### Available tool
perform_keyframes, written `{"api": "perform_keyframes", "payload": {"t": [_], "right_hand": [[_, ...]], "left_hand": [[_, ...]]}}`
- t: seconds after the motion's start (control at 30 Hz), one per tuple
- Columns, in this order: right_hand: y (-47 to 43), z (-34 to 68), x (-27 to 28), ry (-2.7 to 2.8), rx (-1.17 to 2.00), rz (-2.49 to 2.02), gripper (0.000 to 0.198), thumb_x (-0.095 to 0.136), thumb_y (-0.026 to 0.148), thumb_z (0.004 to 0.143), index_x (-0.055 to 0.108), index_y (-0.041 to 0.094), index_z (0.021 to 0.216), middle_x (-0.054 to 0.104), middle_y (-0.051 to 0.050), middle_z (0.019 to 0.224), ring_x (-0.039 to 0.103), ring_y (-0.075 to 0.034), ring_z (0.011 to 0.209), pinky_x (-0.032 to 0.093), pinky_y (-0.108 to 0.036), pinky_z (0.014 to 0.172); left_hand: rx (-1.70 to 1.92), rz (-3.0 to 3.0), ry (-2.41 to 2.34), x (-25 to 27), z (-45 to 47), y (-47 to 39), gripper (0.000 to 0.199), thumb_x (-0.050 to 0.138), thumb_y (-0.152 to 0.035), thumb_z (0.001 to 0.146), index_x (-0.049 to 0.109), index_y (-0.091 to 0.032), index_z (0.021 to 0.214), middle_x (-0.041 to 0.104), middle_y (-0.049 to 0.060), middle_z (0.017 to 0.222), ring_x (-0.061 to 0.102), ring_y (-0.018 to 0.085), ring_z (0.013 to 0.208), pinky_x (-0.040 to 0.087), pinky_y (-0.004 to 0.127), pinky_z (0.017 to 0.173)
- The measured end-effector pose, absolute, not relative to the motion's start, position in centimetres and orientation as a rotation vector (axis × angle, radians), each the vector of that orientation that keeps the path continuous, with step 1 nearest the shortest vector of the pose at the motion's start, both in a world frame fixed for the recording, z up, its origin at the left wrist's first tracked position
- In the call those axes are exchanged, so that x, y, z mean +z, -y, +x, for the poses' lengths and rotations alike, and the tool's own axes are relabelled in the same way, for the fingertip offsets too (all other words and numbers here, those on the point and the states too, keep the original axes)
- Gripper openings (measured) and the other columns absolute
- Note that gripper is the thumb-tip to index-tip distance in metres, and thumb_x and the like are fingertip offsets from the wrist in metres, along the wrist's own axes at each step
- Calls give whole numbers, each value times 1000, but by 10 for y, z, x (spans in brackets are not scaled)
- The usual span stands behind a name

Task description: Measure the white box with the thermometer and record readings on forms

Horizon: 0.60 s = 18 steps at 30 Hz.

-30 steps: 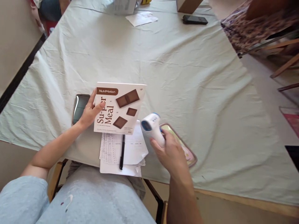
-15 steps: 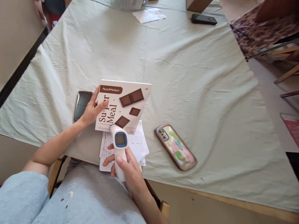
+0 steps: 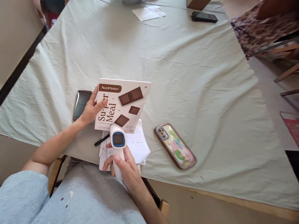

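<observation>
My left hand grips the left edge of a white box marked "NutriMotion Su-per Meal", thumb on its front and fingers behind. The box is tilted up, with brown chocolate pieces pictured on it. My right hand is wrapped around the handle of a white infrared thermometer, whose blue-framed screen faces me and looks blank. The thermometer's head is at the lower edge of the box; whether they touch I cannot tell. Beneath both lie handwritten papers, and a black pen shows at their left.
A dark-screened phone lies left of the box. To the right is a phone in a colourful case. At the far side are a sheet of paper, a black device and a brown box. A pale cloth covers the table.
The black pen has come into sight left of the thermometer. The thermometer has shifted slightly left with my right hand. The box stays in my left hand, nearly unmoved.
</observation>
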State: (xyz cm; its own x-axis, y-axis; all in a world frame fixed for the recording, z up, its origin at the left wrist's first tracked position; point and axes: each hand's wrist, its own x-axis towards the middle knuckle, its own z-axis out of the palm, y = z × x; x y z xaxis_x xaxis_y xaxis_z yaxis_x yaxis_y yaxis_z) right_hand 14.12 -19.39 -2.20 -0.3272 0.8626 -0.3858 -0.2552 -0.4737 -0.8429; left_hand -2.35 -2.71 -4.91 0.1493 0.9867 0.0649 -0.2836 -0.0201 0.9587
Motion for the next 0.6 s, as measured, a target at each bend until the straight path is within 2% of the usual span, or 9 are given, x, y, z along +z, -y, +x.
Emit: {"api": "perform_keyframes", "payload": {"t": [0.17, 0.43, 0.6], "right_hand": [[194, 142, -23, 873, 1862, -1128, 46, 58, 57, 85, 41, 24, 112, 61, 3, 68, 47, -10, 42, 33, -23, 40], [192, 140, -20, 875, 1872, -1116, 45, 57, 58, 85, 44, 22, 109, 62, 3, 62, 46, -9, 40, 33, -22, 40], [191, 140, -17, 840, 1868, -1097, 43, 59, 55, 84, 45, 22, 109, 62, 2, 62, 56, -13, 46, 33, -21, 38]], "left_hand": [[1247, 1094, -841, -50, -23, 27, 73, 75, -54, 75, 45, -29, 136, 70, 3, 111, 68, 21, 100, 57, 33, 84], [1233, 1059, -878, -49, -23, 27, 83, 76, -56, 72, 40, -28, 141, 70, 4, 112, 67, 23, 103, 56, 35, 86], [1239, 1091, -874, -49, -23, 27, 82, 75, -56, 73, 40, -28, 141, 70, 5, 112, 67, 23, 104, 56, 37, 88]]}}
